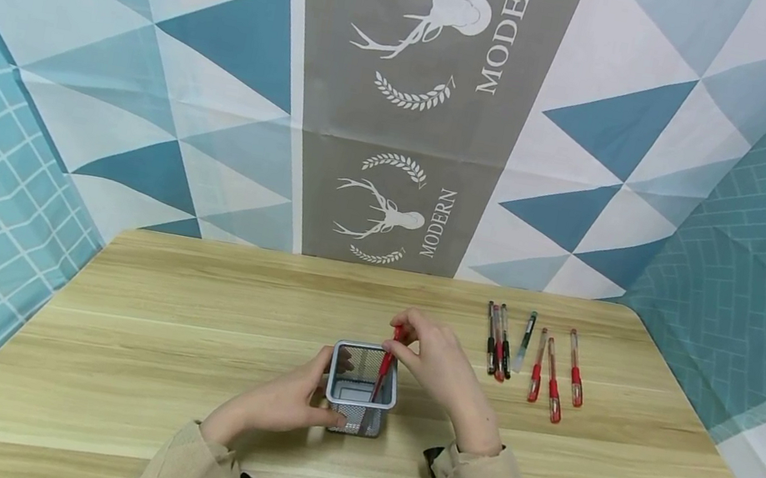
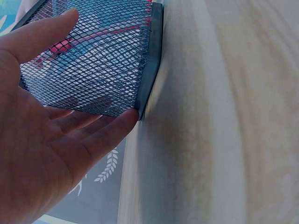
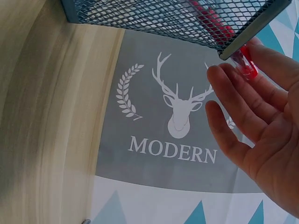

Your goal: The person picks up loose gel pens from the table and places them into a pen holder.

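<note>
A square metal mesh pen holder (image 1: 356, 421) stands on the wooden table in front of the person. The left hand (image 1: 283, 402) grips its left side, thumb at the front and fingers round the back; in the left wrist view the fingertips reach its bottom rim. At the holder's right rim, the right hand (image 1: 436, 365) pinches the upper end of a red pen (image 1: 384, 370) between thumb and fingers. The pen slants down inside the holder, visible through the mesh in the right wrist view, where its capped end (image 3: 247, 67) sticks out past the rim.
To the right on the table (image 1: 183, 341) lie several pens: a cluster with black and red grips (image 1: 500, 343), a dark-topped pen with a pale end (image 1: 526, 341), and three red ones (image 1: 554, 379). A patterned cloth backdrop (image 1: 402, 124) rises behind the table's far edge.
</note>
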Motion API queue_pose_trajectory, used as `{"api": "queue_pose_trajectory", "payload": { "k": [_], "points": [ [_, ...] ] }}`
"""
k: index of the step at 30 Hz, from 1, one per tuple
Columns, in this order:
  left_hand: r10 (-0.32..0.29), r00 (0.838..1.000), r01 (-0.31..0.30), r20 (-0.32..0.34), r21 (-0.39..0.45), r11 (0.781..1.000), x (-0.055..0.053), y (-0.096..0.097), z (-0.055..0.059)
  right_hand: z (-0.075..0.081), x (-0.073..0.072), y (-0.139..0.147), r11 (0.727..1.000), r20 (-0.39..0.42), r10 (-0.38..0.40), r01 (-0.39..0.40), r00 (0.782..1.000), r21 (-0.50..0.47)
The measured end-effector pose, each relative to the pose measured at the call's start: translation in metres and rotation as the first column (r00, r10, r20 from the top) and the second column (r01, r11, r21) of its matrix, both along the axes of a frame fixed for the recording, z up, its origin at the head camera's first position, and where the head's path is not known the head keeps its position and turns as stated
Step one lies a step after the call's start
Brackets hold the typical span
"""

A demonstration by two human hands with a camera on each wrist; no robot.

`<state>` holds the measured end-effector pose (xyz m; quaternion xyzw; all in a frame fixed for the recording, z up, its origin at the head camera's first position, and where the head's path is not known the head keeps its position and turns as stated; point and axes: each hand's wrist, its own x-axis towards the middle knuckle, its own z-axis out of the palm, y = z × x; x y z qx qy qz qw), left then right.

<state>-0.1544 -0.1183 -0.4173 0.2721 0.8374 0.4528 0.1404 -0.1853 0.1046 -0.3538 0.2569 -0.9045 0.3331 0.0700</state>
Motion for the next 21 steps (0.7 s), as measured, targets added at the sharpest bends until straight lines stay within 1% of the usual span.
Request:
{"api": "queue_pose_trajectory", "payload": {
  "k": [5, 12, 17, 21],
  "points": [
    [-0.001, 1.000, 0.001, -0.004, 0.002, 1.000, 0.0000, 0.0001, -0.0004, -0.0002, 0.0001, -0.0002, 1.000, 0.027, 0.001, -0.001, 1.000, -0.005],
    [0.004, 1.000, -0.004, -0.001, -0.003, 1.000, 0.0002, 0.0003, -0.0003, 0.0005, 0.0004, -0.0013, 0.999, 0.062, -0.014, 0.012, 0.998, 0.039],
    [0.008, 1.000, -0.008, 0.001, -0.004, 1.000, 0.0002, 0.0005, 0.0004, 0.0003, -0.0001, -0.0019, 0.996, 0.058, -0.021, 0.016, 0.998, 0.084],
    [0.011, 1.000, -0.011, 0.003, -0.006, 1.000, 0.0004, 0.0008, 0.0012, 0.0003, -0.0001, -0.0019, 0.995, 0.060, -0.020, 0.014, 0.998, 0.100]
  ]
}}
